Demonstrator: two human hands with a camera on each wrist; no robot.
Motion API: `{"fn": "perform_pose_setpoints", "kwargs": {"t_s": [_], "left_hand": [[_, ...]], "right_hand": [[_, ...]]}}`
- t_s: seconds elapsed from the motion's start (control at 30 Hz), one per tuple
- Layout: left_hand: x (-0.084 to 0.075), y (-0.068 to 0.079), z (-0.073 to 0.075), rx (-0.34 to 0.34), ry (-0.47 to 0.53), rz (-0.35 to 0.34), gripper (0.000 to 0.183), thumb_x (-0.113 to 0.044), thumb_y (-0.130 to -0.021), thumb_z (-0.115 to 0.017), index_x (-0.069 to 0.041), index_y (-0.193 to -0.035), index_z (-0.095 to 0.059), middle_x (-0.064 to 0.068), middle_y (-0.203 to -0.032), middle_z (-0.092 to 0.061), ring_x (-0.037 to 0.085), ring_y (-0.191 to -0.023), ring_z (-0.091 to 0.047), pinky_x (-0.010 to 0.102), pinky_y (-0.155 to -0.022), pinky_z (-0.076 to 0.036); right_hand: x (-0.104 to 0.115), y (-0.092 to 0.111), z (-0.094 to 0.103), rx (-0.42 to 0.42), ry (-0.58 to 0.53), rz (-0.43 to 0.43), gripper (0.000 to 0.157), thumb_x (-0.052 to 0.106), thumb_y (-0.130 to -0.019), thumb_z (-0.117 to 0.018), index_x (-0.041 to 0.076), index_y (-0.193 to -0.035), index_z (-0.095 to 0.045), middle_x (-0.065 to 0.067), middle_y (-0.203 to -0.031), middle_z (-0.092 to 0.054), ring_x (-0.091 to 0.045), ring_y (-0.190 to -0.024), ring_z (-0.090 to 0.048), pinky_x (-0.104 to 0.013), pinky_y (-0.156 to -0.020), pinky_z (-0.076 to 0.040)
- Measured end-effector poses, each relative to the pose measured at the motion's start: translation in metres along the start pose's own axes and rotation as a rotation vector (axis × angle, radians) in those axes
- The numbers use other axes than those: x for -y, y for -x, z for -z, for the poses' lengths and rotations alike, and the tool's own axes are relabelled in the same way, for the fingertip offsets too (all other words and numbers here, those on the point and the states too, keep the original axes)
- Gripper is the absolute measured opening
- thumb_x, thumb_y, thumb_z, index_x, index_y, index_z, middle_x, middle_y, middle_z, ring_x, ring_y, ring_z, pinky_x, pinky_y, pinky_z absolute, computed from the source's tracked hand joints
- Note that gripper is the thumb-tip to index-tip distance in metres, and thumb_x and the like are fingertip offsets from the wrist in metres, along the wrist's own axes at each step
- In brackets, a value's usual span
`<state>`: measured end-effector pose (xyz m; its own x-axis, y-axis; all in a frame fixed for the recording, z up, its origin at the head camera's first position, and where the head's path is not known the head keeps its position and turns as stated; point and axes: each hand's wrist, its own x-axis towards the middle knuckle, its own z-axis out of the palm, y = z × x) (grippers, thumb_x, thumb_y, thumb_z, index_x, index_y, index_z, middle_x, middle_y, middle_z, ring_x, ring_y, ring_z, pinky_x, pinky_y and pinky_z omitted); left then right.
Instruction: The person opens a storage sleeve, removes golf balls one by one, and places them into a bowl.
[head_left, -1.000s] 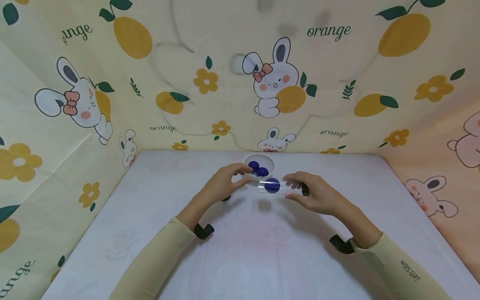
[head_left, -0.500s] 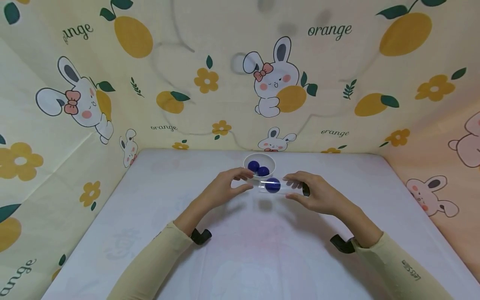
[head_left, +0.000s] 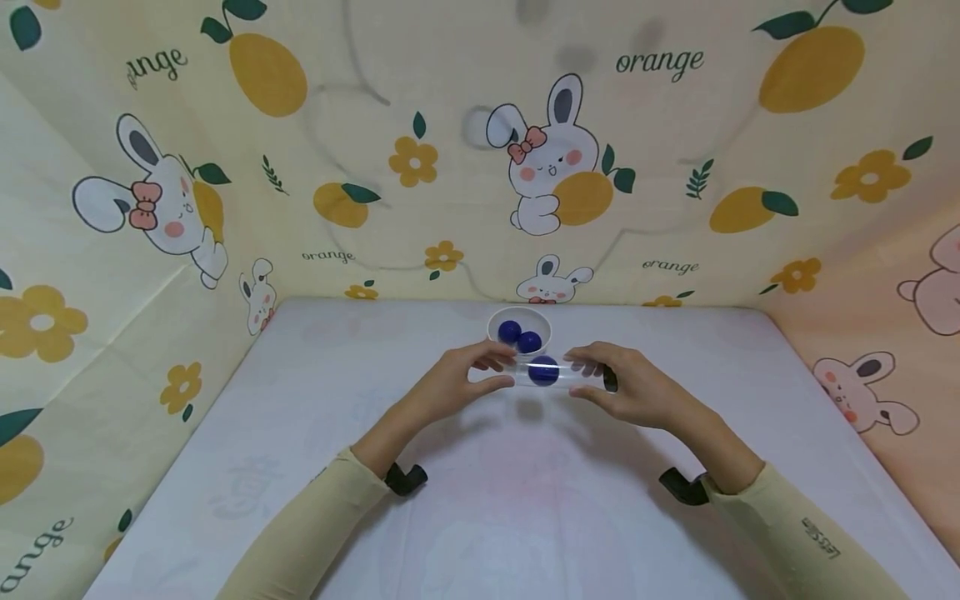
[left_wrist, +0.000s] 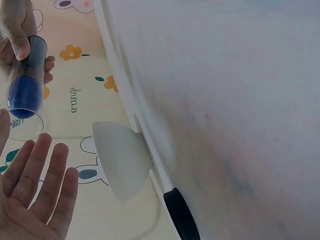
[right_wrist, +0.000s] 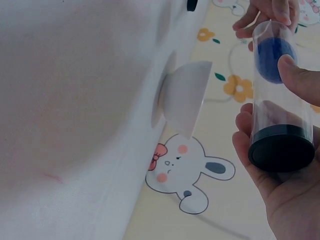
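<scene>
In the head view, my right hand point(head_left: 630, 385) grips a clear tube point(right_wrist: 280, 102) lying sideways above the table. Its dark capped base point(right_wrist: 281, 150) sits toward that palm, with the thumb lying over the wall. Inside the tube is one blue ball point(head_left: 543, 371), nearer the uncapped end. My left hand point(head_left: 457, 379) is at that uncapped end, fingers extended and apart in the left wrist view, thumb and fingertips right at the rim on either side. Just behind the tube stands a white bowl point(head_left: 543, 317) containing two blue balls point(head_left: 510, 332).
The white-covered table point(head_left: 495, 500) ends at a fabric backdrop point(head_left: 465, 192) printed with rabbits and oranges, which also closes in both sides. Dark curved pieces point(head_left: 406, 480) project from both wrists. The bowl is close behind my hands.
My left hand has shifted right, bringing its fingertips to the tube's uncapped end. The right hand and tube stay nearly still. The two balls in the bowl have rolled slightly.
</scene>
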<state>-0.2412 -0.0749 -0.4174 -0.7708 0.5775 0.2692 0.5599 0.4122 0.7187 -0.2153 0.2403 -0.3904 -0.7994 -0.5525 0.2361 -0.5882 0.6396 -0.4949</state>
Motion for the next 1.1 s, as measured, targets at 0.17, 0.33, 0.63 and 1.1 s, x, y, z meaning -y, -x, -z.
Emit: {"fn": "perform_pose_setpoints", "kwargs": {"t_s": [0.17, 0.33, 0.63, 1.1], "left_hand": [[-0.0013, -0.0002, -0.0012, 0.0, -0.005, 0.007, 0.043, -0.025, -0.101, -0.078, -0.013, -0.141, -0.066, 0.001, -0.13, -0.075, 0.018, -0.115, -0.071, 0.036, -0.108, -0.056], [-0.0026, -0.0005, -0.0021, -0.006, -0.009, 0.02, 0.044, -0.027, -0.101, -0.078, -0.013, -0.141, -0.066, 0.0, -0.129, -0.075, 0.016, -0.114, -0.072, 0.036, -0.107, -0.057], [-0.0007, -0.0002, -0.0039, 0.002, -0.005, 0.018, 0.043, -0.026, -0.1, -0.079, -0.015, -0.139, -0.067, -0.001, -0.129, -0.075, 0.017, -0.112, -0.072, 0.035, -0.105, -0.058], [0.002, -0.0016, -0.006, 0.022, -0.011, 0.007, 0.045, -0.025, -0.101, -0.078, -0.008, -0.14, -0.066, 0.003, -0.129, -0.075, 0.017, -0.111, -0.073, 0.035, -0.103, -0.058]], "right_hand": [[0.0004, -0.0008, 0.0004, 0.01, -0.005, -0.004, 0.051, 0.019, -0.094, -0.086, 0.005, -0.139, -0.068, -0.009, -0.117, -0.074, -0.028, -0.096, -0.065, -0.037, -0.081, -0.059], [0.0014, -0.0013, 0.0008, 0.022, -0.002, -0.013, 0.05, 0.018, -0.094, -0.086, 0.006, -0.139, -0.068, -0.008, -0.115, -0.073, -0.028, -0.096, -0.064, -0.037, -0.08, -0.057], [0.0011, -0.0013, 0.0009, 0.036, 0.002, -0.022, 0.049, 0.021, -0.095, -0.086, 0.008, -0.139, -0.068, -0.003, -0.115, -0.073, -0.025, -0.095, -0.066, -0.042, -0.085, -0.059], [0.0005, -0.0009, 0.0022, 0.05, 0.031, -0.002, 0.05, 0.023, -0.095, -0.085, 0.006, -0.139, -0.067, -0.005, -0.119, -0.073, -0.029, -0.104, -0.071, -0.052, -0.093, -0.062]]}}
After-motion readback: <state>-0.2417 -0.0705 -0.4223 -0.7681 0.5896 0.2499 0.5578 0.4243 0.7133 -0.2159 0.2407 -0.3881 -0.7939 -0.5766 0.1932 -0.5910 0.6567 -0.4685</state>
